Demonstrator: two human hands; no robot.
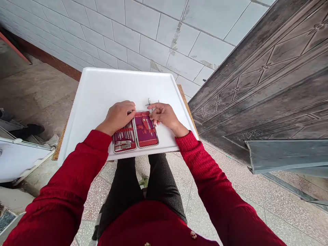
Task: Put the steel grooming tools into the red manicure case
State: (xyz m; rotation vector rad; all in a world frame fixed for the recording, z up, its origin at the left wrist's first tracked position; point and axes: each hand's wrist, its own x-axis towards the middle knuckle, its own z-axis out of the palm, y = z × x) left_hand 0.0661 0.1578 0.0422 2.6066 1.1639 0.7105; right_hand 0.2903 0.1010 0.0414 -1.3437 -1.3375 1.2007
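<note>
An opened manicure case (pixel 147 142) with a red and purple lining lies on the white tabletop. Nail clippers (pixel 123 147) and several slim metal tools sit in its left half. In the right half, a red piece with a small metal tool (pixel 146 123) is under the straps. My left hand (pixel 119 116) covers the upper left of the case, its curled fingers gripping the top edge near the hinge. My right hand (pixel 164 117) is at the upper right edge, thumb and fingers pinched; what they hold is hidden. Just beyond these fingers lies a shiny metal tool (pixel 148 101), partly covered.
The white table (pixel 123 80) has a raised rim and stands against a white tiled wall (pixel 151 30). A dark carved metal door (pixel 256 78) is close on the right. A grey panel (pixel 287 155) juts out at the lower right.
</note>
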